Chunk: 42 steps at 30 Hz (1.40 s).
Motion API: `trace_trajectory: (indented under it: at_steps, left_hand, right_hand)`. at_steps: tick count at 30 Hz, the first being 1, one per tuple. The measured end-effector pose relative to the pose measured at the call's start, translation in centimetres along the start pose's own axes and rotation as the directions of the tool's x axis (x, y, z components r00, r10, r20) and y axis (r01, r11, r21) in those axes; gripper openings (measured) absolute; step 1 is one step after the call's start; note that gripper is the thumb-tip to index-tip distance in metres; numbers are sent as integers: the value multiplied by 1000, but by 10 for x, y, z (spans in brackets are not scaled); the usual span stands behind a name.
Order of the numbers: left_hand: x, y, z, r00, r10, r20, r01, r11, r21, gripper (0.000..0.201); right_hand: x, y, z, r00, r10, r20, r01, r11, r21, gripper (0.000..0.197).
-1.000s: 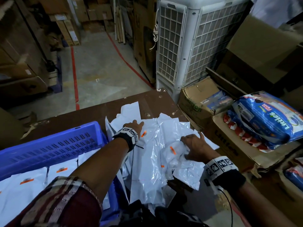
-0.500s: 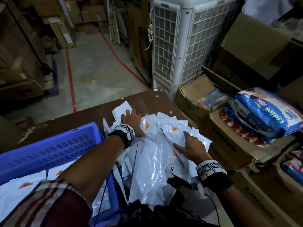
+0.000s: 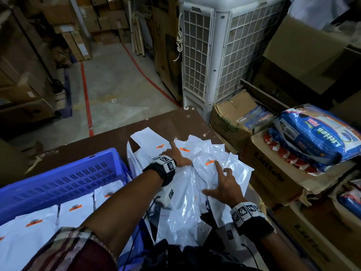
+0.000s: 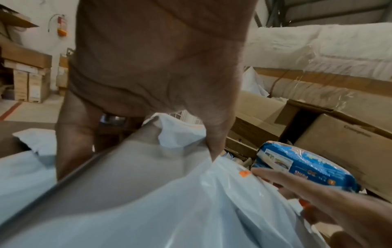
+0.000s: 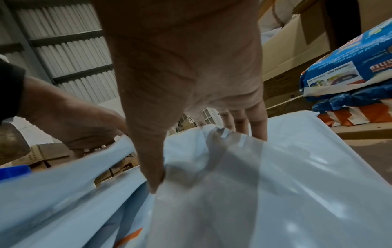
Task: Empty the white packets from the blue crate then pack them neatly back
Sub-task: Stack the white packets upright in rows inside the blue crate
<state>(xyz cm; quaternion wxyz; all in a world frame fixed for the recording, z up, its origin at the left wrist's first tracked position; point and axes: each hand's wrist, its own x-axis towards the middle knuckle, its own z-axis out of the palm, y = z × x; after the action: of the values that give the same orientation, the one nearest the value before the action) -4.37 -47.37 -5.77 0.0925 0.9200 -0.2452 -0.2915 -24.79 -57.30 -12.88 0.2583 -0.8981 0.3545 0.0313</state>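
A loose heap of white packets (image 3: 185, 194) with orange labels lies on the brown table, right of the blue crate (image 3: 58, 173). Several flat white packets (image 3: 39, 222) lie inside the crate. My left hand (image 3: 176, 155) rests on the far left of the heap with its fingers stretched forward. My right hand (image 3: 220, 182) presses on the heap's right side, fingers spread. The left wrist view shows my left hand (image 4: 159, 67) bearing down on the packets (image 4: 148, 201). In the right wrist view my right hand (image 5: 191, 67) pushes thumb and straight fingers into a packet (image 5: 275, 184).
Torn cardboard boxes (image 3: 273, 182) crowd the table's right edge, with a blue diaper pack (image 3: 316, 137) on top. A white air cooler (image 3: 220, 55) stands behind the table (image 3: 97, 145). Beyond lies concrete floor with red lines and stacked cartons.
Both hands have slid forward over the heap, and the packets have bunched closer together. The right hand's fingers have spread out flat.
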Motion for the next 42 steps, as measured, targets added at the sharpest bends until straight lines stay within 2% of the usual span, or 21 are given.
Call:
trace_trajectory:
  at_steps: [5, 8, 10, 15, 22, 28, 32, 35, 38, 42]
  left_hand:
    - [-12, -4, 22, 997, -70, 27, 71, 997, -41, 145]
    - [-23, -6, 31, 995, -33, 91, 33, 999, -6, 154]
    - [-28, -5, 38, 996, -8, 86, 4, 999, 55, 154]
    - [-33, -1, 45, 1000, -15, 22, 12, 993, 114, 127]
    - [-44, 5, 39, 1000, 7, -29, -3, 993, 119, 108]
    - [-69, 15, 9, 993, 85, -83, -78, 993, 88, 99]
    - [-95, 11, -23, 977, 157, -142, -155, 988, 29, 92]
    - [-119, 1, -47, 957, 203, -209, -215, 976, -36, 87]
    - [-140, -22, -67, 941, 199, -273, -228, 971, -77, 85]
    - [-163, -72, -85, 943, 132, -307, -188, 969, -160, 93]
  right_hand:
    - [1, 7, 10, 997, 34, -76, -31, 999, 31, 106]
    - [-3, 6, 12, 989, 51, -137, -40, 996, 80, 102]
    - [-7, 3, 12, 988, 50, -146, -37, 996, 86, 105]
    - [-15, 0, 12, 998, 37, -58, -36, 999, 21, 103]
    - [-20, -1, 0, 995, 39, -91, -28, 993, 118, 90]
    - [-29, -6, -21, 987, 107, -118, -84, 980, 181, 91]
    - [-39, -17, -38, 981, 93, -168, -59, 979, 195, 89]
    - [-47, -34, -48, 972, 40, -231, 10, 977, 212, 85]
    - [-55, -59, -53, 959, -17, -282, 85, 970, 229, 83]
    - [-68, -100, -55, 952, -69, -299, 150, 955, 256, 82]
